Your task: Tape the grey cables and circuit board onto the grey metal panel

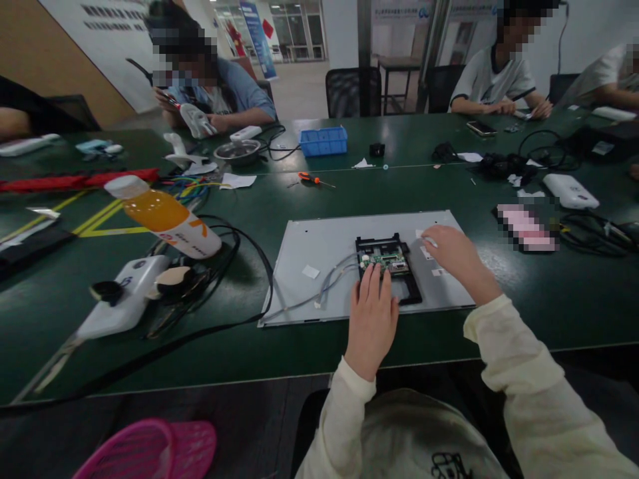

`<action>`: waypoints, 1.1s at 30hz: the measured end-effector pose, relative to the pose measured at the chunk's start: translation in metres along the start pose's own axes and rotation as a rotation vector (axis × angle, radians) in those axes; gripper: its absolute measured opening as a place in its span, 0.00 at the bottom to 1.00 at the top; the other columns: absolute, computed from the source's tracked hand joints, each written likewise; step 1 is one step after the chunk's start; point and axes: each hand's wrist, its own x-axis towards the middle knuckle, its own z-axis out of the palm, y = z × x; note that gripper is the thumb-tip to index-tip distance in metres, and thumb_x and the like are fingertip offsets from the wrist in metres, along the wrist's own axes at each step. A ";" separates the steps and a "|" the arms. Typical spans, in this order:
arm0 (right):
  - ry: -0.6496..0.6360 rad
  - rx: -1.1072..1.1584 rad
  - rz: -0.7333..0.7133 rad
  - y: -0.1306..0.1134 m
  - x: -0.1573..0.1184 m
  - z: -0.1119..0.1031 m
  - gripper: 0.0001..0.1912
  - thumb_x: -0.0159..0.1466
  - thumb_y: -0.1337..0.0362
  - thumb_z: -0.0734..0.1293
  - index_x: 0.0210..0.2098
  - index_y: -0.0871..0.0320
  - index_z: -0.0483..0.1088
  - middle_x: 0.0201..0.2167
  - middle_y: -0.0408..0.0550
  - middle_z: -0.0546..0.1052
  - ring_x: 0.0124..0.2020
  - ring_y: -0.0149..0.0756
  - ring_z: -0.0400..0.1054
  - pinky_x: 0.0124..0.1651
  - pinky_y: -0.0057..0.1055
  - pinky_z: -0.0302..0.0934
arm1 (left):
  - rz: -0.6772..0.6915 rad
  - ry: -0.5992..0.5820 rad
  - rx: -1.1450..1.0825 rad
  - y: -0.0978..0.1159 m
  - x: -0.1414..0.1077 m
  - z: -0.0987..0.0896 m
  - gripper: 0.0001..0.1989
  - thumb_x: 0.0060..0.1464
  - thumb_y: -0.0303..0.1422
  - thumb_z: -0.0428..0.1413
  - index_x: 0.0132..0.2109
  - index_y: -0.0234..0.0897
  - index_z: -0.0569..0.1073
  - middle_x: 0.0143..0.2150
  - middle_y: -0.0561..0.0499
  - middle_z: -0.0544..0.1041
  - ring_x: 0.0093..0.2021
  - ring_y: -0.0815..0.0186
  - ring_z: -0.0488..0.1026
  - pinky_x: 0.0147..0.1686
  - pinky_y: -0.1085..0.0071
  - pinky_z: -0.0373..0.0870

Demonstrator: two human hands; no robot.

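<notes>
A flat grey panel lies on the green table, and on it sits a black frame with a green circuit board. My left hand rests at the near-left part of the frame, its fingers stretched over the board's near edge. To the right, my right hand is over the panel, thumb and fingertips bent together near small white labels; whatever they hold is too small to make out. Grey cables run left from the board.
On the left of the green table are an orange drink bottle, a white device and a black cable. Beyond the panel lie a screwdriver and a blue basket. A pink phone is right. People sit opposite.
</notes>
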 end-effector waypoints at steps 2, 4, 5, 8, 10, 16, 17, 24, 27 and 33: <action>0.094 0.145 0.010 -0.010 -0.018 0.000 0.15 0.66 0.67 0.58 0.44 0.61 0.74 0.45 0.55 0.78 0.49 0.43 0.70 0.54 0.39 0.61 | -0.005 0.012 -0.016 0.001 -0.001 0.000 0.23 0.65 0.30 0.45 0.65 0.34 0.58 0.70 0.41 0.54 0.71 0.56 0.46 0.65 0.51 0.54; 0.181 0.276 0.041 -0.026 -0.039 0.001 0.16 0.66 0.65 0.58 0.45 0.60 0.74 0.46 0.54 0.78 0.49 0.43 0.70 0.56 0.40 0.61 | -0.019 0.035 -0.034 0.001 -0.002 -0.001 0.23 0.64 0.29 0.46 0.65 0.34 0.58 0.70 0.40 0.53 0.71 0.55 0.46 0.65 0.50 0.53; 0.213 0.324 0.046 -0.034 -0.049 0.004 0.16 0.66 0.64 0.58 0.47 0.59 0.73 0.47 0.54 0.77 0.50 0.43 0.69 0.57 0.41 0.61 | -0.032 0.052 -0.046 0.001 -0.003 -0.001 0.23 0.63 0.28 0.46 0.65 0.34 0.58 0.70 0.40 0.53 0.71 0.55 0.45 0.65 0.49 0.53; 0.284 0.432 0.059 -0.057 -0.072 0.016 0.18 0.67 0.62 0.58 0.52 0.58 0.70 0.52 0.54 0.74 0.55 0.42 0.66 0.61 0.43 0.59 | -0.099 0.121 -0.096 0.000 -0.004 0.000 0.24 0.61 0.27 0.48 0.64 0.34 0.58 0.69 0.38 0.54 0.70 0.52 0.47 0.63 0.48 0.55; 0.278 0.461 0.041 -0.065 -0.080 0.024 0.20 0.67 0.60 0.58 0.56 0.58 0.67 0.57 0.55 0.69 0.60 0.43 0.62 0.63 0.45 0.56 | -0.143 0.163 -0.130 -0.002 -0.004 0.002 0.24 0.61 0.27 0.48 0.63 0.33 0.59 0.68 0.36 0.56 0.69 0.51 0.52 0.62 0.48 0.56; 0.131 0.464 -0.055 -0.067 -0.082 0.029 0.25 0.67 0.60 0.59 0.63 0.53 0.59 0.63 0.54 0.63 0.64 0.44 0.57 0.64 0.48 0.54 | -0.168 0.174 -0.138 -0.002 -0.001 0.006 0.21 0.62 0.28 0.47 0.61 0.31 0.61 0.65 0.34 0.61 0.65 0.53 0.59 0.61 0.50 0.59; 0.118 0.459 -0.061 -0.066 -0.082 0.027 0.25 0.66 0.60 0.59 0.63 0.53 0.59 0.63 0.54 0.63 0.63 0.45 0.57 0.63 0.48 0.55 | -0.167 0.172 -0.135 -0.001 -0.001 0.006 0.21 0.62 0.28 0.47 0.61 0.30 0.61 0.65 0.34 0.61 0.65 0.53 0.59 0.60 0.50 0.59; 0.105 0.459 -0.057 -0.065 -0.084 0.025 0.27 0.64 0.59 0.62 0.62 0.52 0.59 0.62 0.54 0.64 0.62 0.46 0.59 0.62 0.49 0.56 | -0.168 0.147 -0.133 -0.001 -0.002 0.007 0.22 0.61 0.27 0.49 0.62 0.28 0.60 0.67 0.31 0.57 0.64 0.51 0.60 0.59 0.53 0.62; 0.095 0.470 -0.058 -0.066 -0.085 0.025 0.28 0.63 0.59 0.63 0.62 0.52 0.59 0.62 0.54 0.63 0.62 0.46 0.58 0.62 0.49 0.56 | -0.176 0.135 -0.144 -0.001 -0.004 0.007 0.23 0.61 0.27 0.48 0.63 0.28 0.58 0.68 0.32 0.55 0.64 0.50 0.61 0.59 0.53 0.63; 0.086 0.502 -0.051 -0.067 -0.087 0.022 0.28 0.63 0.58 0.63 0.63 0.49 0.59 0.62 0.53 0.63 0.62 0.46 0.58 0.63 0.51 0.55 | -0.177 0.107 -0.145 -0.001 -0.007 0.006 0.24 0.62 0.28 0.48 0.64 0.28 0.56 0.68 0.31 0.53 0.65 0.49 0.59 0.59 0.51 0.64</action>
